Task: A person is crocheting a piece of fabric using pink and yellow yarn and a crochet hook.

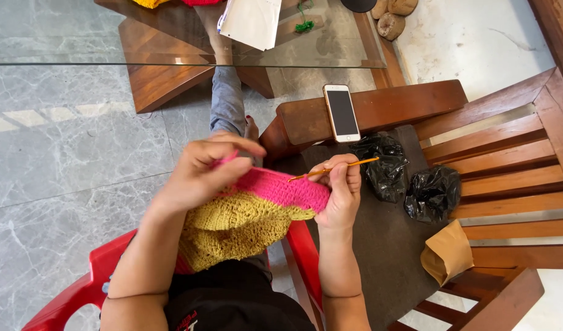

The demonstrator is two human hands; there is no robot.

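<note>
A crocheted piece (257,214) hangs in front of me, pink along its top band and mustard yellow below. My left hand (205,168) pinches the pink edge at its left end, with a bit of pink yarn over the fingers. My right hand (341,191) grips an orange crochet hook (337,168) that lies nearly level, its tip at the pink edge and its handle pointing right. The lower yellow part drapes over my lap.
A wooden bench at my right carries a white phone (341,113) on its armrest, two black plastic bags (410,178) and a brown paper bag (447,252). A glass-topped table (171,37) with papers stands ahead. I sit on a red plastic chair (94,276) over grey marble floor.
</note>
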